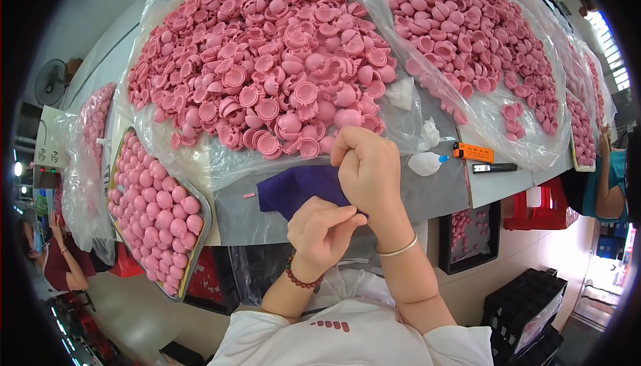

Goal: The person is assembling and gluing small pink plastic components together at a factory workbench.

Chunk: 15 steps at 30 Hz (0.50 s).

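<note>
My right hand is closed in a fist over the table's near edge, its fingers curled out of sight. Just below it, my left hand is closed with thumb and forefinger pinched together, close to my right wrist. What either hand holds, if anything, is hidden. A dark purple cloth lies under and beside both hands on the grey table top. Beyond them spreads a large heap of pink plastic half-shells on clear plastic sheeting, many with ragged rims.
At the left, a tray holds pink balls. Right of my hands are a white squeeze bottle with a blue tip, an orange box cutter and a black tool. A second pink heap lies far right. Other people sit at both sides.
</note>
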Each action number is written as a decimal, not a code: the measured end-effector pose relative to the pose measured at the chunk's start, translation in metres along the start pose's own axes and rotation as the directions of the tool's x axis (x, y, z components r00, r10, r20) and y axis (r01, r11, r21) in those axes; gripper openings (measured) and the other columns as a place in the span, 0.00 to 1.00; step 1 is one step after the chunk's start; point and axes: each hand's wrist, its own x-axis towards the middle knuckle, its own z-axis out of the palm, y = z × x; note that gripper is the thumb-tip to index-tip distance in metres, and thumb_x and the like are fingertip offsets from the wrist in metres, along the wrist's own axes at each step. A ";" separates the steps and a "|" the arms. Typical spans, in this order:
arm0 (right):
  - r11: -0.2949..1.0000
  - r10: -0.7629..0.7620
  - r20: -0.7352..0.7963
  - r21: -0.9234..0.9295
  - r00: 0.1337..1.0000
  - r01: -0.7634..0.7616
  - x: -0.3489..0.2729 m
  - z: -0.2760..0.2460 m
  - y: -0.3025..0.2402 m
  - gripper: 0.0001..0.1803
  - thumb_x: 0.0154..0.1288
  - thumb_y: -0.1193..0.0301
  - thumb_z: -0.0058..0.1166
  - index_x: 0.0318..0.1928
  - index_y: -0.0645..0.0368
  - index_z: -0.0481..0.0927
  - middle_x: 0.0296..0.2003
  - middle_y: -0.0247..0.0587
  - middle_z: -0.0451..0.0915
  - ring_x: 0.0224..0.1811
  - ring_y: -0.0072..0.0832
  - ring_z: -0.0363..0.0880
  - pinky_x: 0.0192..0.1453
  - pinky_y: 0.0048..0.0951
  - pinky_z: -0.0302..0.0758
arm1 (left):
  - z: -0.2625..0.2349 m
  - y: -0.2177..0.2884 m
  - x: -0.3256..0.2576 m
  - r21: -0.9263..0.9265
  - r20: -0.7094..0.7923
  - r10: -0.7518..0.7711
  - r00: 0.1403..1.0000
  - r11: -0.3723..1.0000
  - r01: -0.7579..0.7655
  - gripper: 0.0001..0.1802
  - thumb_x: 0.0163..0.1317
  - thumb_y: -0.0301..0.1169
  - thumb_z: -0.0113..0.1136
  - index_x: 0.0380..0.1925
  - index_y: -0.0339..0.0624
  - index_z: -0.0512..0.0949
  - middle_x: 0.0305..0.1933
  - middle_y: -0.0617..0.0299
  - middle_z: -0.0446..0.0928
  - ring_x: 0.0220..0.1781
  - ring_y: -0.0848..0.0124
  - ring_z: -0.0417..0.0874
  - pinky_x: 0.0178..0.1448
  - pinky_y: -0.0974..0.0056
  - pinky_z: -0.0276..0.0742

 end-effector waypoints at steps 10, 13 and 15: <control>0.982 -0.113 -0.078 0.144 0.991 0.123 -0.013 -0.029 -0.009 0.06 0.40 0.85 0.37 0.16 0.64 0.68 0.14 0.41 0.69 0.17 0.31 0.69 0.22 0.26 0.64 | -0.004 -0.001 0.005 -0.094 -0.022 -0.322 0.946 0.943 0.319 0.10 0.47 0.25 0.67 0.29 0.35 0.77 0.19 0.62 0.70 0.18 0.75 0.68 0.20 0.74 0.62; 0.966 -0.185 -0.179 0.145 0.966 0.212 -0.030 -0.053 -0.015 0.05 0.37 0.85 0.37 0.14 0.65 0.66 0.13 0.38 0.67 0.16 0.25 0.65 0.22 0.22 0.60 | -0.011 0.001 0.009 0.023 0.191 -0.339 0.921 0.940 0.341 0.12 0.46 0.26 0.68 0.31 0.37 0.78 0.18 0.63 0.68 0.18 0.75 0.67 0.21 0.73 0.62; 0.964 -0.162 -0.221 0.171 0.962 0.202 -0.045 -0.071 -0.007 0.05 0.35 0.85 0.38 0.14 0.65 0.67 0.13 0.38 0.66 0.17 0.24 0.65 0.22 0.20 0.59 | -0.013 0.004 0.018 0.127 0.419 -0.329 0.846 0.944 0.304 0.14 0.43 0.28 0.68 0.33 0.40 0.79 0.18 0.63 0.69 0.17 0.73 0.68 0.23 0.72 0.62</control>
